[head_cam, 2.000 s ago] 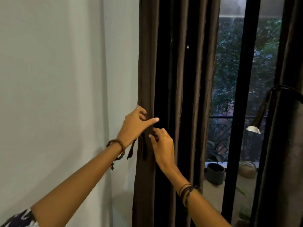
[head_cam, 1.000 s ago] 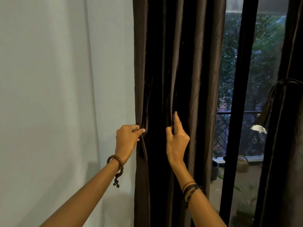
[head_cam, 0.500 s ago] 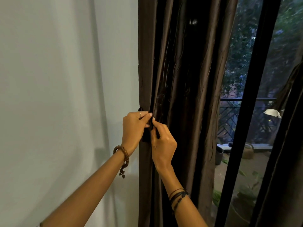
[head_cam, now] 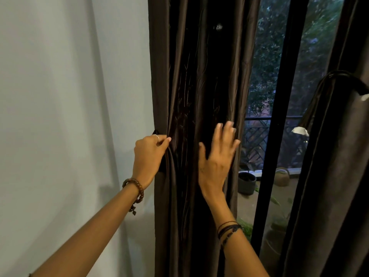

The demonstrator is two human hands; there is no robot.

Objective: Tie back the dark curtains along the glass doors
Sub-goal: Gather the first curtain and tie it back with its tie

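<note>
A dark brown curtain (head_cam: 199, 76) hangs in folds beside the white wall. My left hand (head_cam: 148, 154) pinches its left edge together with a dark strap (head_cam: 162, 164) that hangs just below my fingers. My right hand (head_cam: 216, 156) is spread with straight fingers over the folds near the curtain's right edge, blurred by motion. A second dark curtain (head_cam: 331, 176) at the far right is gathered under a tie-back loop (head_cam: 339, 75).
The white wall (head_cam: 69, 116) fills the left half. A black door frame (head_cam: 279, 116) stands between the two curtains. Through the glass (head_cam: 259, 76) I see a balcony railing, plant pots (head_cam: 246, 181) and trees.
My right hand has left the spot next to my left hand and moved right across the folds, its fingers now spread. My left hand keeps its pinch on the curtain's left edge.
</note>
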